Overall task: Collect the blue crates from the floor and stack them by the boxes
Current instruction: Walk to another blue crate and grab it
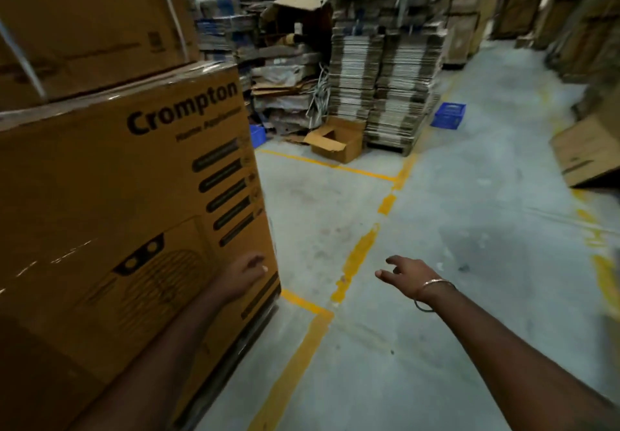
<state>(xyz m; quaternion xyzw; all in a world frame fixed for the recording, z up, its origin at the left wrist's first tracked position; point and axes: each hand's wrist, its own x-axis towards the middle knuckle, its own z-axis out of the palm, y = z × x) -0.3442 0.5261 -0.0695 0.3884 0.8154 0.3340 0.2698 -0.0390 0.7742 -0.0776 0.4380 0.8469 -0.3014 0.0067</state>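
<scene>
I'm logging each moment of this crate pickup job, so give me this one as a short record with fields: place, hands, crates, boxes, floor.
place: warehouse aisle with stacked cardboard
left hand: empty, in front of the big printed box; contact unclear
right hand: empty, open, stretched forward over the floor
blue crate: on the floor far ahead, beside the flat cardboard stack
second blue crate: partly hidden behind the big printed box
open small box: on the floor before the stack
floor marks: yellow lines
</scene>
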